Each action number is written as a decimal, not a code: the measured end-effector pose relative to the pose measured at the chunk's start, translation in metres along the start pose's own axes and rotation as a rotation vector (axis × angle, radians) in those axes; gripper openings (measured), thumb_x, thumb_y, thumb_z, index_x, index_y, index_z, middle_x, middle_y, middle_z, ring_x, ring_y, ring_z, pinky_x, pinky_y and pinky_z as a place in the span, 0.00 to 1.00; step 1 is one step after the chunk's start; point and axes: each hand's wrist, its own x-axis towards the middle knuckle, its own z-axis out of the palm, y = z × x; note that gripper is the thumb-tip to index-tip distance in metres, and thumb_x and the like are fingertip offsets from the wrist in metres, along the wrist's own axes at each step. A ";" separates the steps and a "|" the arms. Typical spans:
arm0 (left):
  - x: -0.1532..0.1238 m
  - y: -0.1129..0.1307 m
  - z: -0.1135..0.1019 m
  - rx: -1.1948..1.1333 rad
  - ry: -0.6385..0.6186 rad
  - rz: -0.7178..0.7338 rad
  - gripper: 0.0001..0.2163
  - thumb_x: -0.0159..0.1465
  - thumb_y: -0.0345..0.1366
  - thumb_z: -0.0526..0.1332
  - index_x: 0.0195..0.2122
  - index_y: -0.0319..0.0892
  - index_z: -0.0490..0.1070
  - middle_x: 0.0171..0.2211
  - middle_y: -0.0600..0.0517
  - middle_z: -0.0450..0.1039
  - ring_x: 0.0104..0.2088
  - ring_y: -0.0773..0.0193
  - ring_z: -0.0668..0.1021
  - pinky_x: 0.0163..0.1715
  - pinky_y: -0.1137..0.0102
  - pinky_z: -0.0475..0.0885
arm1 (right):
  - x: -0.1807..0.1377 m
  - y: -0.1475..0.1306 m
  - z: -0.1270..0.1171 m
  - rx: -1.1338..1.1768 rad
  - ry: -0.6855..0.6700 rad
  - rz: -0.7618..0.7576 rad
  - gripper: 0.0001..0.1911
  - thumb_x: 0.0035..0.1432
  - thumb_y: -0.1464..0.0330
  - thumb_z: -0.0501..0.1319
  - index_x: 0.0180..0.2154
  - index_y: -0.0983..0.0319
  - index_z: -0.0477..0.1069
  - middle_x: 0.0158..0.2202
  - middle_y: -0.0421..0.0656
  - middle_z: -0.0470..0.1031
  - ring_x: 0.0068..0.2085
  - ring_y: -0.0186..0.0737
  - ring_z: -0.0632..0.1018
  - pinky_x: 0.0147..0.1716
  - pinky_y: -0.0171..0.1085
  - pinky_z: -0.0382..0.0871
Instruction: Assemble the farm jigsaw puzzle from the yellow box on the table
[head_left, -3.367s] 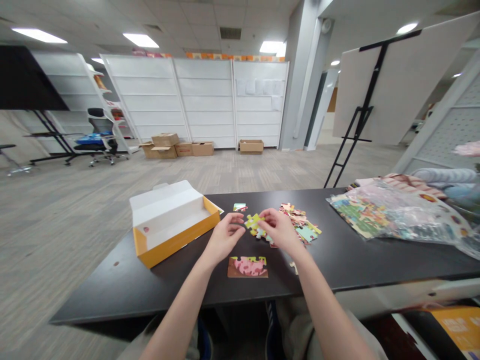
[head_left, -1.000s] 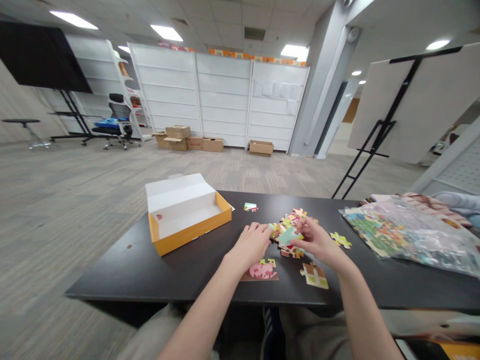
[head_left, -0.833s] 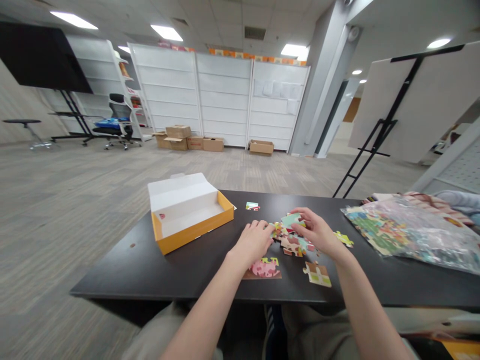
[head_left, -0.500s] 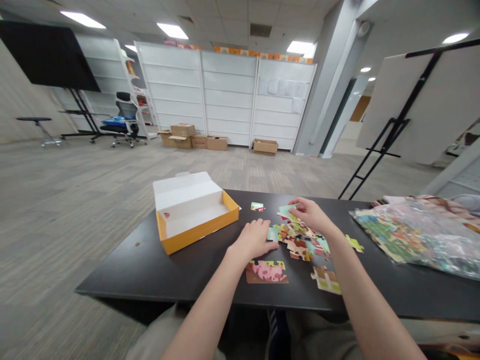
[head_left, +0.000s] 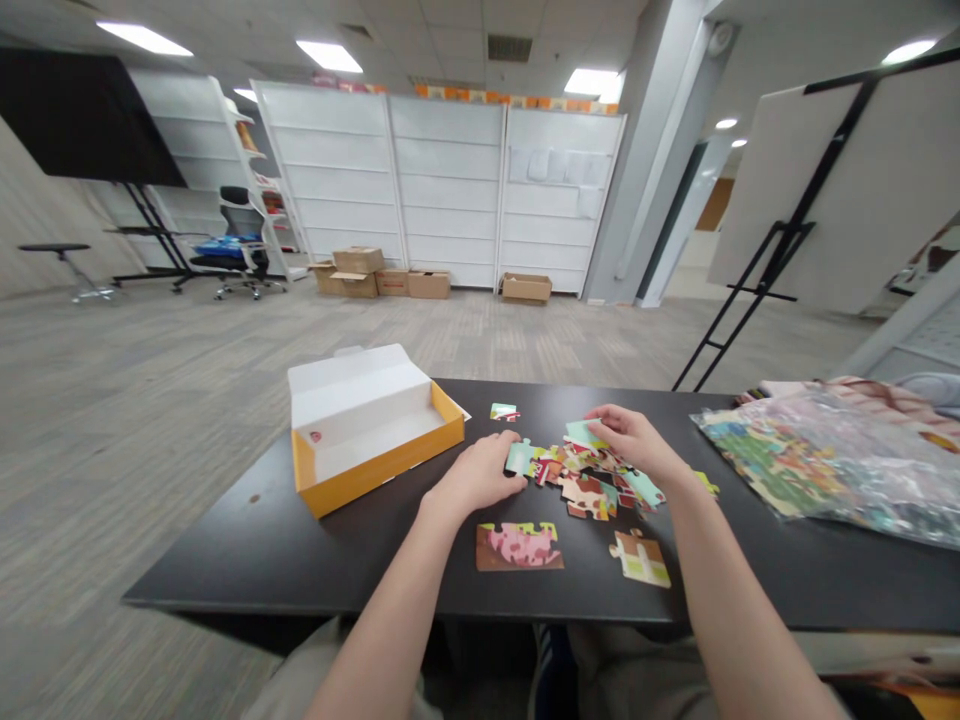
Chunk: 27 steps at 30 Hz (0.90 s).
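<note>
A pile of jigsaw pieces (head_left: pixel 589 490) lies on the black table. My left hand (head_left: pixel 476 475) rests at its left side, thumb and fingers closed around the edge of a pale blue puzzle piece (head_left: pixel 517 458). Between the fingertips of my right hand (head_left: pixel 637 445) is a mint-green puzzle piece (head_left: pixel 582 433), pinched at the pile's far edge. Nearer to me lies a pink pig section (head_left: pixel 519 548), seemingly of joined pieces. A brown and green puzzle piece (head_left: pixel 641 562) sits to its right. One small puzzle piece (head_left: pixel 505 411) lies apart, beyond my left hand.
An open yellow box (head_left: pixel 382 465) with a white inside stands on the table's left part. Clear plastic bags (head_left: pixel 840 465) with colourful printed contents cover the right side. The table's front edge (head_left: pixel 300 612) runs just above my lap.
The view has shifted slightly. My left hand has drawn the pale blue piece a little leftward, baring red and green pieces beside it. My right hand still pinches the mint-green piece, now tilted up slightly.
</note>
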 end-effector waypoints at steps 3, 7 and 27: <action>-0.007 -0.002 -0.009 0.139 0.032 -0.083 0.24 0.60 0.33 0.62 0.58 0.39 0.65 0.53 0.40 0.71 0.52 0.51 0.77 0.51 0.64 0.72 | -0.002 -0.001 -0.001 -0.002 0.012 -0.015 0.25 0.52 0.49 0.65 0.40 0.63 0.73 0.29 0.41 0.76 0.25 0.33 0.71 0.21 0.32 0.60; -0.016 0.000 -0.016 0.310 -0.053 -0.100 0.20 0.60 0.29 0.58 0.55 0.36 0.69 0.55 0.37 0.70 0.53 0.47 0.76 0.52 0.58 0.72 | 0.000 -0.003 0.003 -0.021 0.020 -0.039 0.23 0.53 0.49 0.64 0.38 0.62 0.73 0.28 0.41 0.76 0.26 0.34 0.71 0.22 0.33 0.62; 0.004 0.036 0.002 0.306 0.010 0.010 0.16 0.60 0.37 0.61 0.50 0.43 0.73 0.46 0.44 0.76 0.48 0.47 0.77 0.46 0.56 0.74 | 0.004 0.006 -0.016 0.151 0.336 -0.069 0.26 0.49 0.47 0.67 0.39 0.62 0.74 0.31 0.43 0.77 0.29 0.37 0.74 0.27 0.35 0.67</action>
